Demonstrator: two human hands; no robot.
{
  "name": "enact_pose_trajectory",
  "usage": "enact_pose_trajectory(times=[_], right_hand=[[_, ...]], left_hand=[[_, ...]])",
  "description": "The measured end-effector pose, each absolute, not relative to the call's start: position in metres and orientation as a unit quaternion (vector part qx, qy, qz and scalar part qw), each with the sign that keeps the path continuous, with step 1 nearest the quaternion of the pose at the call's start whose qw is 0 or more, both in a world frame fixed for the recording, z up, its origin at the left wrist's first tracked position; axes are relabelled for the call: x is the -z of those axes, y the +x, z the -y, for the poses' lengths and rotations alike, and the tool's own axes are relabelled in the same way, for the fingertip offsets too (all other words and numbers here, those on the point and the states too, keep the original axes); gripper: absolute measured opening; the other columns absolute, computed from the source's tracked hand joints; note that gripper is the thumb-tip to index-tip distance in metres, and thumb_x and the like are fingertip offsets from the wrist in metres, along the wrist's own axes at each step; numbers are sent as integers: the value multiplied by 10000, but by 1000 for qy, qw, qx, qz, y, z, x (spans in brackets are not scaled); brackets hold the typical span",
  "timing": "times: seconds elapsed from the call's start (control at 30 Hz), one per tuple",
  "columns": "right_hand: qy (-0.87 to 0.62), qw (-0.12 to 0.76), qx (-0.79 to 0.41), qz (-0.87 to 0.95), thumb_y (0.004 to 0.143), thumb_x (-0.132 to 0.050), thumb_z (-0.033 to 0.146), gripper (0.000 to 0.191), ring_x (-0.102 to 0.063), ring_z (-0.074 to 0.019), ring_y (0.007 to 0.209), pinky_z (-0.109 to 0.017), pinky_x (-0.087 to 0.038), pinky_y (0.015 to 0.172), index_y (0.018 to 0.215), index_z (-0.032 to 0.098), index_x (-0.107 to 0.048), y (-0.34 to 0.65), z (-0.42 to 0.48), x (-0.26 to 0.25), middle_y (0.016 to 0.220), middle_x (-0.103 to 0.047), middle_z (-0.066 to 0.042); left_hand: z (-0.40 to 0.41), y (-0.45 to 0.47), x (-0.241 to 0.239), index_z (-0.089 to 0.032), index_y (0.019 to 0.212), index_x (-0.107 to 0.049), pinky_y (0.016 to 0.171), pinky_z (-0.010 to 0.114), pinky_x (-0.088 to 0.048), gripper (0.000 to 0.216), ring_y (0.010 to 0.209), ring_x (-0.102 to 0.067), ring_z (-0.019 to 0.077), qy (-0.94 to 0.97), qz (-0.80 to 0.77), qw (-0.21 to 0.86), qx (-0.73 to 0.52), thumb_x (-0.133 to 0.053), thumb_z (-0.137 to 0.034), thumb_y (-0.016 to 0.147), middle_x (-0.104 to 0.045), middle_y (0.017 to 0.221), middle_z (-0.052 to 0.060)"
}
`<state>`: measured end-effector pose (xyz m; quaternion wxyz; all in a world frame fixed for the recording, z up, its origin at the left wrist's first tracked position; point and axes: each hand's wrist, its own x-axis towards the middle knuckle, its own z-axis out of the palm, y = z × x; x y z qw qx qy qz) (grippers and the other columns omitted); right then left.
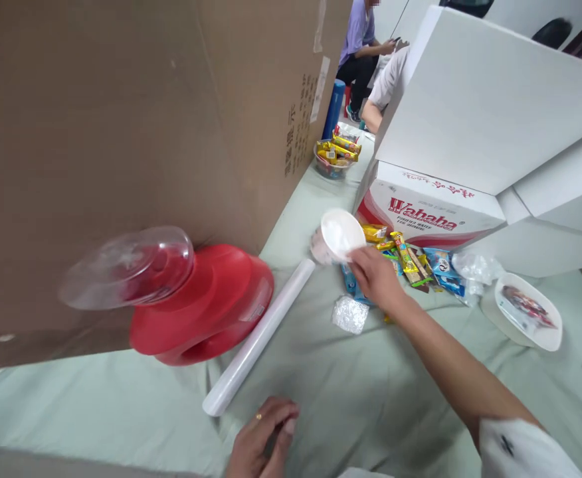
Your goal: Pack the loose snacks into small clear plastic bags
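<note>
Nearest is the bare left hand, loosely curled; whether its tips meet is unclear. The right hand pinches the rim of a round white paper-like bowl, colourful plastic-wrapped snacks beside the grip. That one-sided hold could slip, tipping the bowl.

The white carton, toward the far edge of the table, bears the brand "Wahaha" in large red letters, with a registered mark at its right end. Below it, two lines read "PURIFIED WATER" and "FOR DRINKING". Red characters on the carton's upper face read 娃哈哈. The brown cardboard box, at the table's left side, carries the heading 温馨提示; its smaller lines are illegible.
</note>
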<state>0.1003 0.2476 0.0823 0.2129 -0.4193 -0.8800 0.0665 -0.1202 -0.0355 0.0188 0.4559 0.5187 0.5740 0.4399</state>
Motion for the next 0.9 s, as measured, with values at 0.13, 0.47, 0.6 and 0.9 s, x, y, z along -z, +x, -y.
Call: enact_pose_trajectory(times=[0.13,0.47,0.6,0.9], right_hand=[[-386,249,-91,883,958,-489,75,281,-599,-200,921,-301,-505,782,1145,213,-647,155,-117,-80,1086,-692,-84],[-332,255,-247,874,927,-458,19,431,-602,-184,854,-303,-541,723,1250,250,-625,181,-57,-89,1078,-698,-77],[-396,318,-316,802,951,-469,80,483,-668,-193,1049,-337,-580,847,1358,320,-570,198,-56,-108,1290,-649,-87],[-518,261,-476,662,715,-551,32,473,-656,-272,1186,-410,-522,1022,1113,223,-722,174,-78,-82,1220,-724,-70]], left_hand=[[-4,-88,-26,-258,1446,-489,932,422,-590,783,1294,-583,337,335,-503,613,-508,-711,-669,817,-556,1432,186],[-48,-12,-38,-180,1468,-414,976,465,-554,834,1259,-596,338,278,-487,681,-471,-762,-546,805,-595,1384,192],[-46,-7,-41,-160,1510,-352,1027,476,-538,877,1274,-587,331,349,-549,600,-465,-774,-436,792,-533,1440,204],[-32,21,-36,-234,1577,-347,1075,551,-491,929,1249,-566,326,624,-551,409,-374,-702,-164,721,-560,1335,151]])
